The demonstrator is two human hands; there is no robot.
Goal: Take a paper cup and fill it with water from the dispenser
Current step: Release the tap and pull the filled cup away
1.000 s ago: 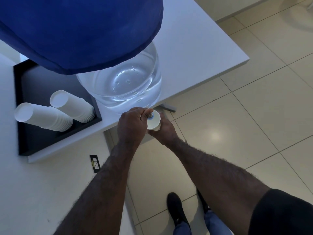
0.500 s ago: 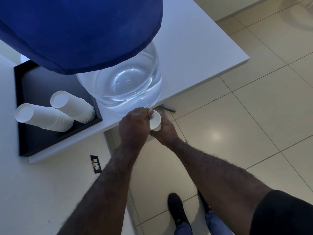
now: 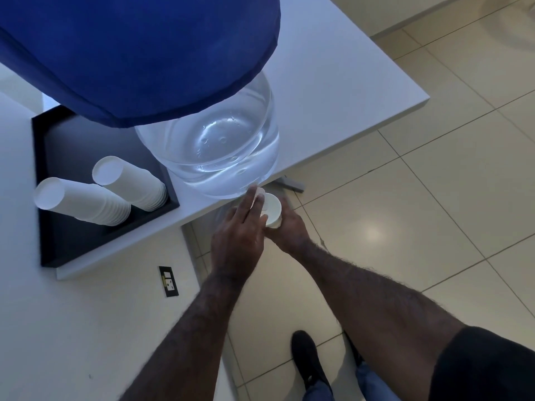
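Note:
A white paper cup is held upright just off the table's front edge, under the dispenser's white tap. My right hand is wrapped around the cup from below and the right. My left hand lies beside the cup with its fingers stretched out flat, fingertips resting on the tap. The clear water bottle stands on the table right behind the tap, its upper part under a blue cloth cover. The water level in the cup is not visible.
Two stacks of white paper cups lie on their sides in a black tray on the white table, left of the bottle. Tiled floor spreads to the right. A wall socket sits below the table; my shoes show at the bottom.
My left hand has uncurled from a closed grip on the tap into straight fingers lying on it. The cup and my right hand have stayed under the tap.

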